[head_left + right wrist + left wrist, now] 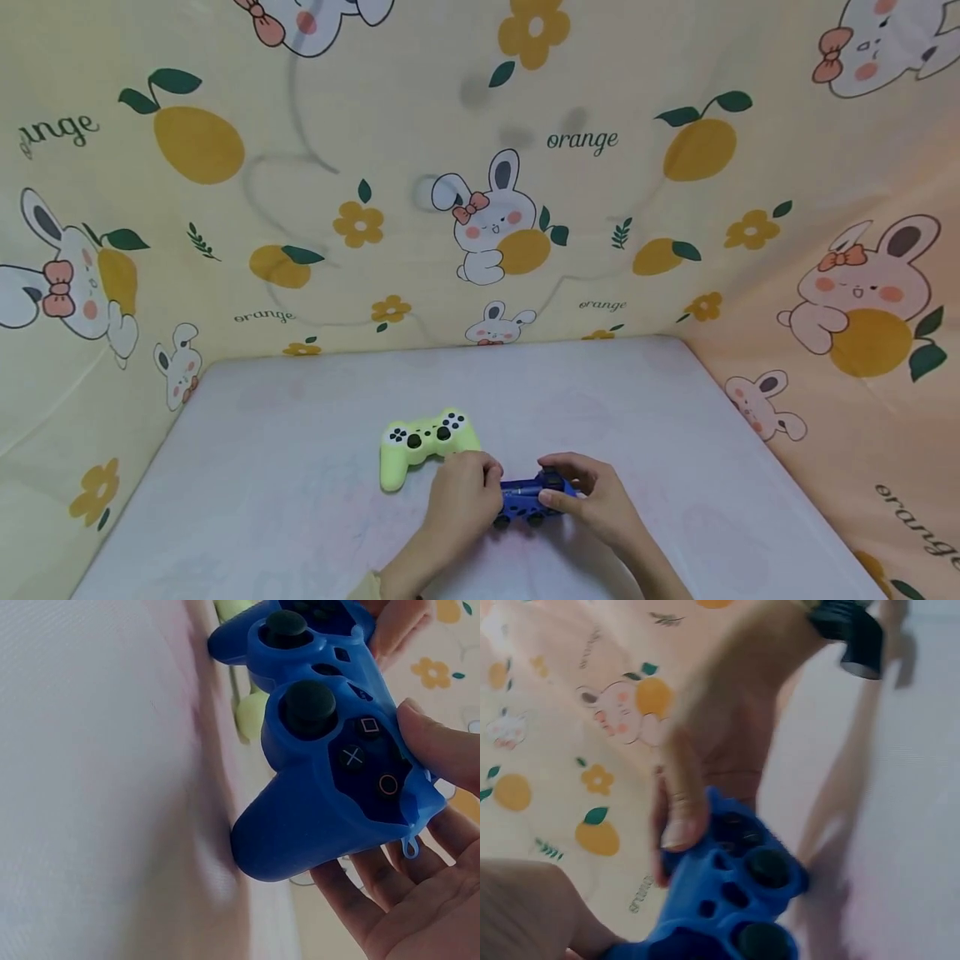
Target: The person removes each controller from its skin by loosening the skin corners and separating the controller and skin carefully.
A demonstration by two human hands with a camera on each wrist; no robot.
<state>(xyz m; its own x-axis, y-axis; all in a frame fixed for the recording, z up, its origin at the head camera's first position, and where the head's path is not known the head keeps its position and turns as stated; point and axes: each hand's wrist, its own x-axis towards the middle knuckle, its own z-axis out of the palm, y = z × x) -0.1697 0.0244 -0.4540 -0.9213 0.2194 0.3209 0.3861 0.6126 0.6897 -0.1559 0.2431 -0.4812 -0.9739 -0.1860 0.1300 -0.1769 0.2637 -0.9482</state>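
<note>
Toward the near side of the tabletop (315,467), a little right of centre, a blue game controller (527,498) is tilted between a person's two hands, its thumbsticks (310,705) facing the near side. The right hand (600,496) has a half-closed grip on the right end, thumb against the shoulder edge and the other fingers spread behind. The left hand (465,492) has a tighter grip, curled at the left end, its fingertips partly hidden. Whether the controller's lower edge touches the tabletop, I cannot tell. It should handle as light and stiff at the core, with what looks like a soft, rubbery cover giving good friction; the two rounded handles seem the surest hold, clear of sticks and buttons, and the thin loop (409,846) at the corner looks too flimsy to pull by. Counted up: one blue controller with two thumbsticks, and one yellow-green game controller (429,447), also with two, lying farther left and farther back.
</note>
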